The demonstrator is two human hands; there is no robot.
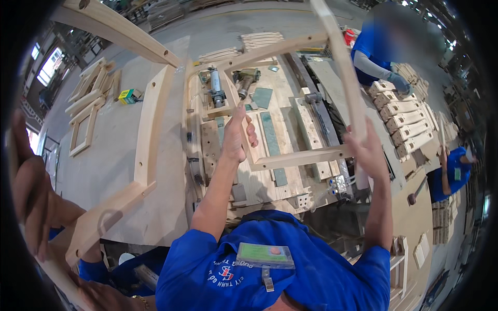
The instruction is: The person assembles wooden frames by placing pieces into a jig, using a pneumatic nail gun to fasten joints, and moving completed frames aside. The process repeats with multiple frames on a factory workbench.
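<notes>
Bare forearms [211,182] extend forward, well apart; left grip [235,138] curled closed, right grip [369,154] also closed, slightly blurred

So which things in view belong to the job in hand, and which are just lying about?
Apparently in the job: wooden frame, held by left hand and right hand; workbench underneath.

Apparently lying about: yellow-green box; mallet-like tool; wooden pieces at the left.

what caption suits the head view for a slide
Bare left hand and bare right hand hold a pale four-sided wooden frame above a cluttered wooden workbench.
</notes>
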